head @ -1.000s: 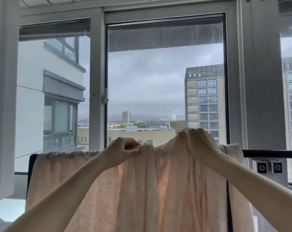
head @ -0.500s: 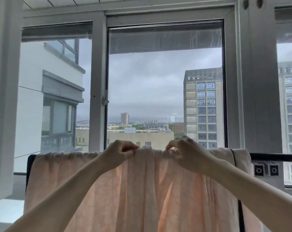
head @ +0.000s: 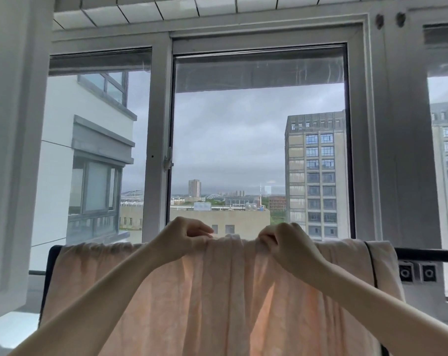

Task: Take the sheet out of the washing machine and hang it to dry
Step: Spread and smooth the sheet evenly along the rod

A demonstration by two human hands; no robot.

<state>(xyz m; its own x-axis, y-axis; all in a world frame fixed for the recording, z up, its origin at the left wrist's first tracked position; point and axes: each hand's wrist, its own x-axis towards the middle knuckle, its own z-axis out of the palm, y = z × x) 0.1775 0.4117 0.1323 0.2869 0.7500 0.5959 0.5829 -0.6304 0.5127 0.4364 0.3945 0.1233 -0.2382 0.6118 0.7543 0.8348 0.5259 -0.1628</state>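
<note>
A pale peach sheet [head: 225, 299] hangs in folds over a black horizontal rail [head: 428, 254] in front of the window. Its top edge runs along the rail from left to right. My left hand [head: 184, 240] pinches the bunched top edge left of the middle. My right hand [head: 287, 244] pinches the same edge a little to the right. The sheet hides most of the rail; only the rail's right end and a dark left post show.
A grey-framed window [head: 259, 140] with a handle [head: 167, 160] stands right behind the rail. A white wall edge [head: 9, 150] is at the left. Two dark wall sockets [head: 417, 272] sit under the rail's right end. Buildings show outside.
My right hand has come down from a raised bunch of sheet to the rail's level, and the fabric between my hands now lies flatter along the rail. The view has tilted upward.
</note>
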